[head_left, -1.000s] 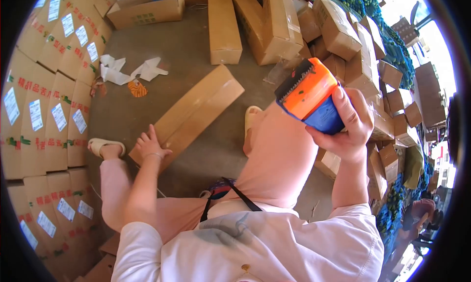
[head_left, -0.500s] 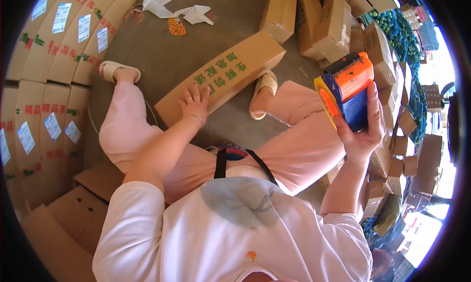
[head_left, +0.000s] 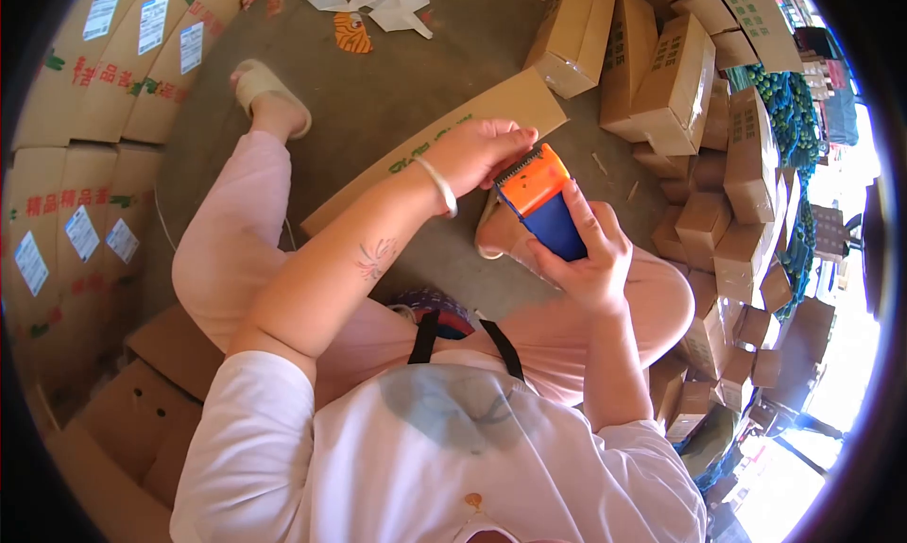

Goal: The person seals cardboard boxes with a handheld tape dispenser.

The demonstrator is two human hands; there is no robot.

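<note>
My right hand (head_left: 600,260) grips an orange and blue tape dispenser (head_left: 553,212) in front of my right shin, its dark toothed edge facing left. Beside that edge is my left hand (head_left: 472,156), thumb and fingers closed together; whatever they pinch is hidden. A long brown carton (head_left: 518,99) with green printed characters lies slantwise on the floor between my feet. My left forearm and hand cover part of it.
Stacked cartons (head_left: 71,189) with red print and white labels rise on the left. More cartons (head_left: 675,80) are piled on the right, near netted green produce (head_left: 798,118). White paper scraps (head_left: 397,12) lie on the floor ahead. An open carton (head_left: 123,420) stands at lower left.
My left hand has lifted off the long carton and moved right to the dispenser's toothed edge. My right hand has brought the dispenser left and down, turning it. My right knee has shifted outward.
</note>
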